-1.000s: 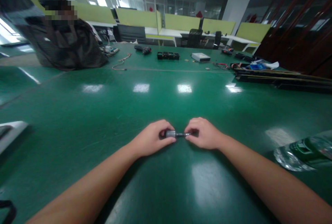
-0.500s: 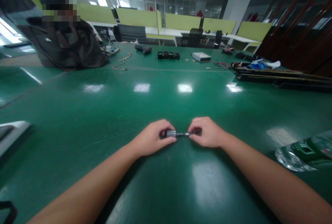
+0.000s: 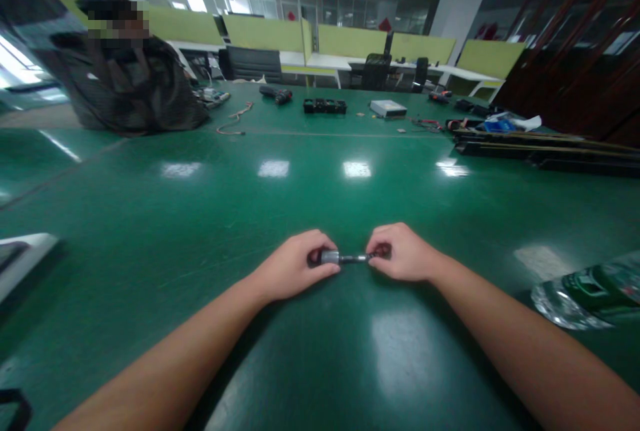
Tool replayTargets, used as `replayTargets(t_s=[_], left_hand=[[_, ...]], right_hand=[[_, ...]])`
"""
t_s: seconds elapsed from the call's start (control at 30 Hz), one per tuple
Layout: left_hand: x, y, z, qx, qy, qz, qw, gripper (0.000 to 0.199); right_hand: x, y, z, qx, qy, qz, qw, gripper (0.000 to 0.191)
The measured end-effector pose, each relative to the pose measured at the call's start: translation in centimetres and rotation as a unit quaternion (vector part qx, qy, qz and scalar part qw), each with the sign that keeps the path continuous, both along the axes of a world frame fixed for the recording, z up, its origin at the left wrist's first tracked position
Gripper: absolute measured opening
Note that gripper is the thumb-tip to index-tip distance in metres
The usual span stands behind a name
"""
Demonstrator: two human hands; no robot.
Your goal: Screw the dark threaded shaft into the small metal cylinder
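Note:
Near the middle of the green table, my left hand (image 3: 299, 264) is closed around a small silver-grey metal cylinder (image 3: 330, 257), its thumb and forefinger on either side. A thin metal shaft (image 3: 353, 259) points right from the cylinder, low over the table. At the shaft's far end, my right hand (image 3: 400, 254) is pinched on a small dark piece (image 3: 379, 254), mostly hidden by the fingers. Whether that piece joins the shaft or only touches its tip, I cannot tell.
A clear bottle with a green label (image 3: 595, 291) lies at the right. A white-edged object (image 3: 35, 244) enters from the left. Farther back are a dark bag (image 3: 145, 91), a power drill (image 3: 276, 94), a black block (image 3: 325, 106), a silver box (image 3: 388, 108) and dark strips (image 3: 545, 151).
My right hand has shifted slightly right, and a little more of the shaft's tip shows by its fingers. My left hand and the cylinder have stayed in place.

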State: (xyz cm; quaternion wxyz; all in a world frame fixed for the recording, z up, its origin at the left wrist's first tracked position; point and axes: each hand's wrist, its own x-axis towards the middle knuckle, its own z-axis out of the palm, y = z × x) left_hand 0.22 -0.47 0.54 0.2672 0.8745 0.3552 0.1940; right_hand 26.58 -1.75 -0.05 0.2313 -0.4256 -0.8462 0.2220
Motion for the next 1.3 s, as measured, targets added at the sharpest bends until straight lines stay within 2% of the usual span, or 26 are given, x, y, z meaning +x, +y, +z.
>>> replayTargets(t_s=[0.77, 1.13, 1.3], left_hand=[[0.1, 0.1, 0.1, 0.001, -0.001, -0.004, 1.000, 0.021], [0.0, 0.1, 0.1, 0.004, 0.008, -0.002, 1.000, 0.021], [0.0, 0.1, 0.1, 0.006, 0.011, -0.003, 1.000, 0.020]], right_hand=[[-0.3, -0.1, 0.1, 0.007, -0.001, 0.008, 1.000, 0.007], [-1.5, -0.2, -0.5, 0.046, 0.009, 0.028, 0.998, 0.008], [-1.8, -0.6, -0.7, 0.040, 0.030, 0.029, 0.998, 0.019]])
